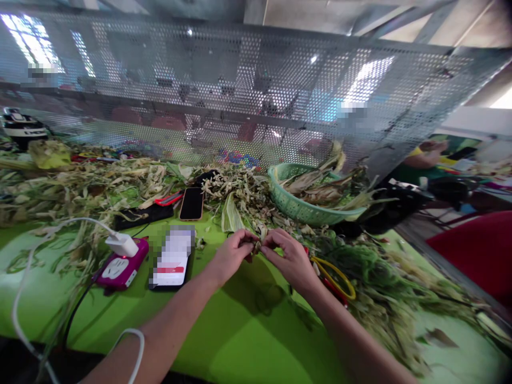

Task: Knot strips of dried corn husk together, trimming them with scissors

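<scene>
Over the green tabletop [236, 330], my left hand [236, 250] and my right hand [286, 256] meet with thumbs and fingertips pinched. Between them is a small twisted piece of dried corn husk [259, 242], partly covered by the fingers. Just right of my right hand lie looped yellow and red handles [338, 274], probably scissors, half under the forearm. Behind the hands, a pale broad husk leaf [232, 216] rests against a heap of curled dry husk scraps [246, 189]. A green plastic basket [304, 210] beyond my right hand holds long dry husks.
Left of my forearm lie a lit phone [174, 261] and a magenta power strip [124, 266] with a white charger [122, 244] and cable. A dark phone [192, 204] lies farther back. Green fibres [372, 266] cover the right side. A perforated metal panel [224, 96] stands behind.
</scene>
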A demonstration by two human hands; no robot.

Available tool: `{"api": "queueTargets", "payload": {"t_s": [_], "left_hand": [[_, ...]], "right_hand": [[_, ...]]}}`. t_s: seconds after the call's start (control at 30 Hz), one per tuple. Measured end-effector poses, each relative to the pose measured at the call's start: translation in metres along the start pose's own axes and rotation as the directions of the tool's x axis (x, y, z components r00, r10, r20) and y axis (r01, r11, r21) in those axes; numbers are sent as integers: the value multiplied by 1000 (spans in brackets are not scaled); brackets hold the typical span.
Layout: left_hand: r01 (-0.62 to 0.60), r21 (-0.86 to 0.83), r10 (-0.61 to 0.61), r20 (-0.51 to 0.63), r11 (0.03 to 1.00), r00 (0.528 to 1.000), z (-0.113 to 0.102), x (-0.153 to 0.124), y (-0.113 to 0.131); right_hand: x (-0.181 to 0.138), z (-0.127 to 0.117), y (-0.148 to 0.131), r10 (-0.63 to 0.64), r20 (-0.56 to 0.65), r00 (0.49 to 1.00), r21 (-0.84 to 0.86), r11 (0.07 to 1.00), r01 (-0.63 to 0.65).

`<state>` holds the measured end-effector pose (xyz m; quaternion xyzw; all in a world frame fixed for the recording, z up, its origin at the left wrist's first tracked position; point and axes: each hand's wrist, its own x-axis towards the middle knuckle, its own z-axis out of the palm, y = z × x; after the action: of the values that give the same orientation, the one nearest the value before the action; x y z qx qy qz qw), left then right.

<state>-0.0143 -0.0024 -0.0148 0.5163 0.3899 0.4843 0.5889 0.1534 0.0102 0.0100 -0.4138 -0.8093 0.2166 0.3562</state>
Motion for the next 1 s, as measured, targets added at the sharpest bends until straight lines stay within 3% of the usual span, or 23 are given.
{"api": "queueTargets", "payload": {"t_s": [0.27,1.0], "left_hand": [[-62,72,59,43,995,997,-2,0,-4],[-11,16,12,-34,1000,999,-2,3,-6]], "right_hand": [[1,1,0,0,-2,1000,9,1000,0],[0,3,5,-35,-83,996,23,999,37]]}}
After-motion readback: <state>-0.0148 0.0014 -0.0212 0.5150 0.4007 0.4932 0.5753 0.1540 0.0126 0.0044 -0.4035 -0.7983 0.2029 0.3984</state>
